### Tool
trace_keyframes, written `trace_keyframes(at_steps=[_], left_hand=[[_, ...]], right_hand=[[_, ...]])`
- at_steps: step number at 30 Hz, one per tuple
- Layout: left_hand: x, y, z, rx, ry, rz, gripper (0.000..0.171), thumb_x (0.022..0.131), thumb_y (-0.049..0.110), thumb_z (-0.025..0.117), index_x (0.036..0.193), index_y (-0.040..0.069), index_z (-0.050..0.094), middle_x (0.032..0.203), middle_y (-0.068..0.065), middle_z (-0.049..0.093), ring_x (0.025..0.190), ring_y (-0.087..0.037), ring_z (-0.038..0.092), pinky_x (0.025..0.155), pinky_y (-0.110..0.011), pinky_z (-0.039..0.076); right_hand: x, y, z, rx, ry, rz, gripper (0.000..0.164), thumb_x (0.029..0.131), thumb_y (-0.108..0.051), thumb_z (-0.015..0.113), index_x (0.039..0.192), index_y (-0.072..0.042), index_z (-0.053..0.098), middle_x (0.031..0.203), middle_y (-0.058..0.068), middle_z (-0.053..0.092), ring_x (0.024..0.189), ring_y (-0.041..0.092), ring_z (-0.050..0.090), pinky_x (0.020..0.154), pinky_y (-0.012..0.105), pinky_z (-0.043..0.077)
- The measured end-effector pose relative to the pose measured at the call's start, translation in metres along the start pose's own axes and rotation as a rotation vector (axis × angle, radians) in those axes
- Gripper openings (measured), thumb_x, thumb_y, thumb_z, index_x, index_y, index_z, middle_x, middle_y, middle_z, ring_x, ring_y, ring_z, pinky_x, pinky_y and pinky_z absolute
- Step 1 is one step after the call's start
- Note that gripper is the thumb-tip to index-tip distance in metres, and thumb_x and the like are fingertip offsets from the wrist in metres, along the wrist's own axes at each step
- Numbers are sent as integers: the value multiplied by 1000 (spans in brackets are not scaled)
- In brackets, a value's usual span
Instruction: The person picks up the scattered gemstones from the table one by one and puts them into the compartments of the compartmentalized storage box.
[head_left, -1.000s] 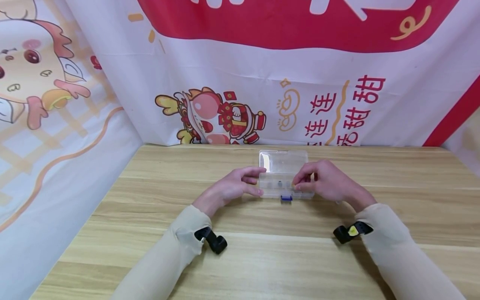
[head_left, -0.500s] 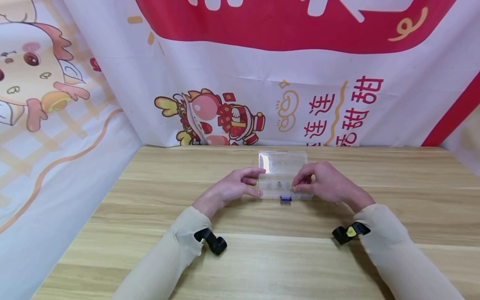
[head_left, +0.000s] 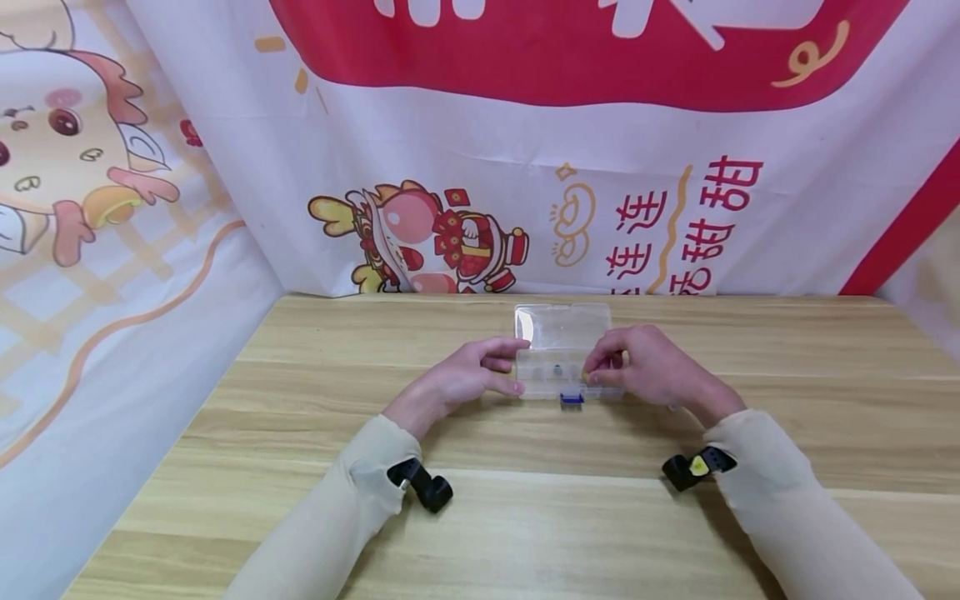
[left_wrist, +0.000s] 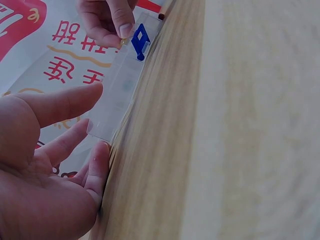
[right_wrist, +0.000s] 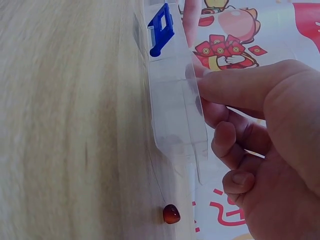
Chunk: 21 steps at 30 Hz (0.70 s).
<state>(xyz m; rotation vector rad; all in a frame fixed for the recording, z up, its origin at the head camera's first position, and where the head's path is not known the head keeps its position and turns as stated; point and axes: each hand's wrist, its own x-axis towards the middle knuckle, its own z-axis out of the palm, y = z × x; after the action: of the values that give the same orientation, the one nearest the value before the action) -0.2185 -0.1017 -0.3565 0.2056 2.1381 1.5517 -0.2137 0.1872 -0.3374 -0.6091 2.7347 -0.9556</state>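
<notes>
A clear plastic compartment box (head_left: 540, 388) lies on the table with its lid (head_left: 562, 327) raised toward the back and a blue latch (head_left: 572, 400) at its front. My left hand (head_left: 463, 375) touches the box's left end, thumb at the front corner, fingers extended near the hinge side. Over the right part of the box, my right hand (head_left: 648, 362) pinches a small yellowish piece (left_wrist: 123, 42) between thumb and forefinger; its exact kind is too small to tell. One small dark piece (head_left: 557, 370) shows inside a compartment.
A dark red bead (right_wrist: 171, 214) lies on the wooden table (head_left: 525, 517) just past the box's right end. Behind the table hangs a white and red printed cloth (head_left: 480, 125), and another printed cloth (head_left: 187, 333) hangs at the left.
The head view has shifted slightly. Both hands stay at the box, and the right hand keeps its pinch over the right compartments.
</notes>
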Motion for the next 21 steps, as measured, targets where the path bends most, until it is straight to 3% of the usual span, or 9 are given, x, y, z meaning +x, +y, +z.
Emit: trace_keyframes(at_steps=[21], left_hand=[[1, 1, 1, -24, 9, -10, 71, 87, 5, 83, 150, 26, 60, 150, -4, 56, 136, -26, 50, 118, -43, 43]], right_hand=[[-1, -3, 0, -12, -4, 2, 6, 96, -19, 79, 92, -16, 80, 97, 0, 75, 88, 21, 57, 68, 30, 49]])
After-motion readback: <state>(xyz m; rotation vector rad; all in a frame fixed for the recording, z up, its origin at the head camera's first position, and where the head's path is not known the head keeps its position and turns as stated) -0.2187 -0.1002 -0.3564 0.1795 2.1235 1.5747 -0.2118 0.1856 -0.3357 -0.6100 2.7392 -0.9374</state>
